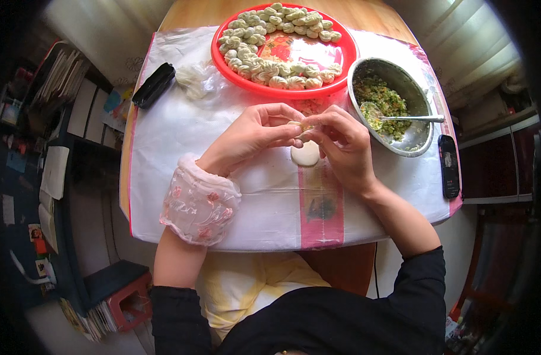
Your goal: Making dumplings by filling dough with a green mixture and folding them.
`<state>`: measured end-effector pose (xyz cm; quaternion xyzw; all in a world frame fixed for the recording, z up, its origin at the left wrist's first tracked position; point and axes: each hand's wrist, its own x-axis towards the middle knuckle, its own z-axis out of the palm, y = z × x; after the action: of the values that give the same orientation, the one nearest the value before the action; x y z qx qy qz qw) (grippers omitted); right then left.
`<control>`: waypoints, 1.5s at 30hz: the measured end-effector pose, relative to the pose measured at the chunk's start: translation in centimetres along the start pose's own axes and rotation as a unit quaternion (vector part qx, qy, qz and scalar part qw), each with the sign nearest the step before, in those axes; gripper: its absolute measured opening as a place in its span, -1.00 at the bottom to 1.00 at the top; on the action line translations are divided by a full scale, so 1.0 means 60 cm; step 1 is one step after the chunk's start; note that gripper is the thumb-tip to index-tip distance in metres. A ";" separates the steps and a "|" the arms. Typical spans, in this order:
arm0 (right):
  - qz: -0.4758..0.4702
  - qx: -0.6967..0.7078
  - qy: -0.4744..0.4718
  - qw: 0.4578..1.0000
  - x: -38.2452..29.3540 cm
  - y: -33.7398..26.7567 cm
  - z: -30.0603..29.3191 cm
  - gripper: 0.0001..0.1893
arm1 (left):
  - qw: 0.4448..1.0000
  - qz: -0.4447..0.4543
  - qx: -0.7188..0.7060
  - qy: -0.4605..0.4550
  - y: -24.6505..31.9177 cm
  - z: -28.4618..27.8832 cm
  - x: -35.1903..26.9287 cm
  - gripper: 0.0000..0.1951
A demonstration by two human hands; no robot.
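Between the fingertips of my left hand [266, 126] and my right hand [343, 137] is a small filled dumpling [304, 128], pinched from both sides and mostly covered by the fingers. Just below it, a flat round dough wrapper [305, 154] lies on the table cover, partly behind my right hand. Beyond my hands, a red round tray [282, 92] bears many pleated dumplings [270, 66] arranged in a curve. A metal bowl [423, 137] to the right of my right hand contains chopped vegetable filling [388, 100], with a metal spoon [412, 118] resting in it.
A white woven sheet [186, 128] with pink stripes covers the wooden table [368, 15]. A black case [154, 85] and a crumpled clear plastic bag [199, 80] lie at the left. A dark phone [448, 166] sits by the right edge. Shelves with books [62, 75] stand left.
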<state>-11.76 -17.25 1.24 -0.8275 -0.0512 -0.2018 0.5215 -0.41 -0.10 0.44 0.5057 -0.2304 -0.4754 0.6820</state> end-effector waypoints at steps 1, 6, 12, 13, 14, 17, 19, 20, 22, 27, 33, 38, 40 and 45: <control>-0.008 0.005 0.002 1.000 0.000 0.001 0.000 -0.86 | 1.000 -0.006 -0.002 0.002 0.000 0.000 0.000 -0.70; 0.003 0.012 0.021 1.000 -0.003 0.011 0.003 -0.89 | 1.000 -0.004 -0.019 0.005 0.002 0.004 0.001 -0.69; 0.042 0.021 0.038 0.998 -0.005 0.015 0.003 -0.90 | 0.997 -0.021 -0.075 0.021 -0.001 0.005 0.003 -0.72; 0.039 0.024 0.038 0.998 -0.005 0.015 0.003 -0.90 | 0.996 -0.016 -0.082 0.025 -0.003 0.005 0.004 -0.73; 0.035 0.026 0.038 0.998 -0.005 0.014 0.003 -0.90 | 0.996 -0.016 -0.082 0.026 -0.004 0.006 0.003 -0.73; 0.042 0.022 0.018 0.999 -0.005 0.018 0.001 -0.89 | 0.997 0.005 -0.072 0.026 -0.008 0.006 0.005 -0.75; 0.040 0.022 0.013 0.999 -0.004 0.018 0.002 -0.89 | 0.998 0.021 -0.057 0.020 -0.009 0.004 0.006 -0.75; 0.038 0.021 0.008 0.999 -0.003 0.018 0.003 -0.89 | 0.998 0.021 -0.057 0.021 -0.009 0.003 0.005 -0.75; 0.036 0.017 0.004 0.999 -0.002 0.014 0.003 -0.90 | 0.998 0.018 -0.049 0.025 -0.010 0.001 0.005 -0.77; 0.040 0.023 0.000 0.999 -0.005 0.013 0.003 -0.89 | 0.999 0.013 -0.024 0.020 0.000 0.005 0.000 -0.77; 0.081 0.126 0.029 0.988 -0.007 0.004 0.010 -0.90 | 1.000 0.004 -0.013 0.006 -0.004 -0.001 0.001 -0.75; 0.030 0.053 0.007 0.998 -0.003 0.009 0.006 -0.90 | 0.999 0.021 -0.023 0.010 -0.003 0.004 0.003 -0.73; 0.032 0.052 0.014 0.998 -0.004 0.015 0.006 -0.90 | 1.000 0.023 -0.017 0.009 -0.003 0.003 0.005 -0.72; 0.028 0.053 0.036 0.998 -0.003 0.019 0.007 -0.91 | 0.999 -0.003 -0.033 0.008 -0.003 0.000 0.004 -0.73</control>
<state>-11.51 -17.38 0.07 -0.7920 -0.0200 -0.2138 0.5715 -0.37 -0.28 0.24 0.4875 -0.2072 -0.4808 0.6987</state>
